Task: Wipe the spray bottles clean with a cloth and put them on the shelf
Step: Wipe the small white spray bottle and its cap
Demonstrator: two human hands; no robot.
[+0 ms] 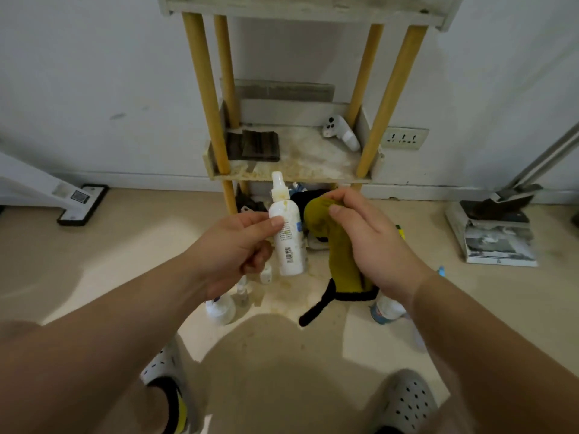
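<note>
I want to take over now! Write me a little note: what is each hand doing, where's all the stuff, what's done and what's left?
Left hand: holds a white spray bottle upright between thumb and fingers; yellowish smears show on it.
Right hand: grips the yellow-green cloth, beside the bottle, not touching it.
Other bottles stand on the floor under the hands.
Shelf: the middle tier is stained and holds no spray bottle, only a dark folded thing and a white controller.
Done: no bottle shelved here.
Left: wipe this bottle, shelve it, then do the floor ones.
</note>
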